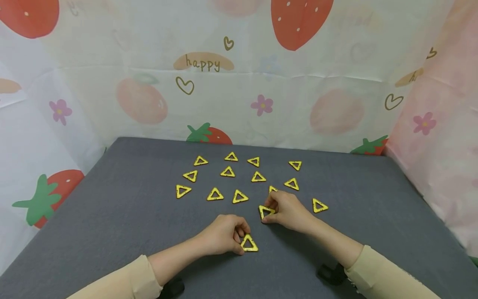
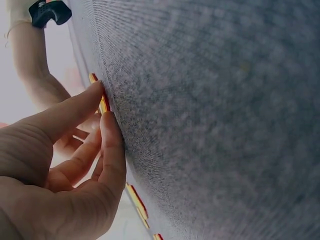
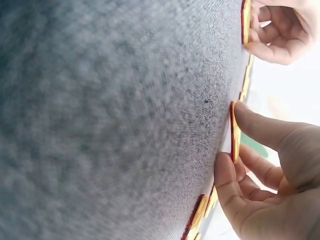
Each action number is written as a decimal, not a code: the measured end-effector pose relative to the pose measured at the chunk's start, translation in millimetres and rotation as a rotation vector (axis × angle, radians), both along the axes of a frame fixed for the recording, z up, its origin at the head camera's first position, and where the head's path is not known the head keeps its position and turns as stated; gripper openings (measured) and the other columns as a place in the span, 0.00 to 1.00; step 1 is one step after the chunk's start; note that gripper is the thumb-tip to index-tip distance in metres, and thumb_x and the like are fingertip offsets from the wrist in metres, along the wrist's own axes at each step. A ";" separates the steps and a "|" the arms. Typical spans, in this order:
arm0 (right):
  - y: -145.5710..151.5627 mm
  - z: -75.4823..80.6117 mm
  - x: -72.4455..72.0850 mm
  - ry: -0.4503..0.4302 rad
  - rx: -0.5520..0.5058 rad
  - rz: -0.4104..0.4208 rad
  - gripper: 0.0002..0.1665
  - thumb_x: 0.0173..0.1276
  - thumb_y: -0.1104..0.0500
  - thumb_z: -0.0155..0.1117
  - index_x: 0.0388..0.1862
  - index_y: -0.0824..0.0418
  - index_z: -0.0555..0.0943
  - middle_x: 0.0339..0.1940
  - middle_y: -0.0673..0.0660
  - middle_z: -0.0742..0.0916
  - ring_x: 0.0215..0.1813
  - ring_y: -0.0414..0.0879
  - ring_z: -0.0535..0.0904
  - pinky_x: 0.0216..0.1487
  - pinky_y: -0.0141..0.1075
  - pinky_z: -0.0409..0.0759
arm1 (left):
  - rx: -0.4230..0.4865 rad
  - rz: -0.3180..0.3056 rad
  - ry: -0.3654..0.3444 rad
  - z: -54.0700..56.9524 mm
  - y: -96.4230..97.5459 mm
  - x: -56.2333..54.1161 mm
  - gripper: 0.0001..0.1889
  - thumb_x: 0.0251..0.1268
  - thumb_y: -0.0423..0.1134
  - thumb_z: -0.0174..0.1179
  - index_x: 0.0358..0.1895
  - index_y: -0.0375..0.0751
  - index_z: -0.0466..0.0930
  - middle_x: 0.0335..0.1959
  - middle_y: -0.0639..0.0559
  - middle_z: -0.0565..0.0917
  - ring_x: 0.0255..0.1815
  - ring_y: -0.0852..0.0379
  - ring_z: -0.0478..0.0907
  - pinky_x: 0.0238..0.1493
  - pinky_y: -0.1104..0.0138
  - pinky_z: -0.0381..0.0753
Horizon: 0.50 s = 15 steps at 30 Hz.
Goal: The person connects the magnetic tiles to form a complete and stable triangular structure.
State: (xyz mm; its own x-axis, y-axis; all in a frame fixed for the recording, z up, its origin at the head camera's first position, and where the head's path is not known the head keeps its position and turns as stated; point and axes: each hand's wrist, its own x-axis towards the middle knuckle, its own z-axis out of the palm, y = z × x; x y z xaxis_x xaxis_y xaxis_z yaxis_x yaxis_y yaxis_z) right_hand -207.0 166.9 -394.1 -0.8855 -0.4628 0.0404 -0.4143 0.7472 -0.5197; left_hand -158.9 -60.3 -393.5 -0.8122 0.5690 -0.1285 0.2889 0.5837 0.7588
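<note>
Near the front middle of the grey tabletop, my left hand (image 1: 224, 234) pinches a yellow triangular frame tile (image 1: 250, 250) between thumb and fingers. To its right and a little farther back, my right hand (image 1: 289, 211) grips a second yellow triangular tile (image 1: 261, 214) by its edge. Seen edge-on in the wrist views, the left tile (image 2: 104, 104) and the right tile (image 3: 235, 132) show red undersides. Both tiles are at or close to the cloth; I cannot tell whether they touch it. Just behind the right hand, another triangular tile (image 1: 272, 189) is partly hidden by the fingers.
Several more yellow triangular tiles (image 1: 240, 201) lie spread in loose rows beyond the hands. One tile (image 1: 321, 209) lies right of the right hand. Dark grey cloth (image 1: 130, 207) covers the table. A printed fabric backdrop (image 1: 239, 91) rises behind and along both sides.
</note>
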 end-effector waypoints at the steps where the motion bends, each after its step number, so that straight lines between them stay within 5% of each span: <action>1: 0.3 0.3 -0.2 -0.007 -0.007 -0.001 0.19 0.53 0.53 0.80 0.39 0.58 0.82 0.33 0.52 0.85 0.32 0.37 0.77 0.35 0.31 0.76 | 0.004 0.002 -0.004 -0.1 0.0 -0.2 0.19 0.44 0.28 0.77 0.42 0.37 0.84 0.33 0.51 0.83 0.30 0.62 0.78 0.32 0.71 0.78; 15: 2.4 6.5 -3.1 -0.108 -0.098 -0.012 0.10 0.61 0.62 0.72 0.42 0.60 0.85 0.36 0.54 0.90 0.36 0.39 0.84 0.37 0.31 0.81 | 0.029 0.008 -0.022 -1.5 -0.5 -1.1 0.17 0.42 0.27 0.77 0.39 0.38 0.83 0.30 0.52 0.82 0.29 0.62 0.77 0.30 0.72 0.76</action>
State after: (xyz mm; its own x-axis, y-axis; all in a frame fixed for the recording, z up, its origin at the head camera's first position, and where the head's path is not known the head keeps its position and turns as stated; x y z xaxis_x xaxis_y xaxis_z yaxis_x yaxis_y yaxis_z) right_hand -210.1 169.3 -387.6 -0.8928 -0.4503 -0.0113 -0.3429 0.6956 -0.6313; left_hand -159.9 -60.9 -395.1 -0.8141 0.5661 -0.1296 0.2674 0.5636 0.7816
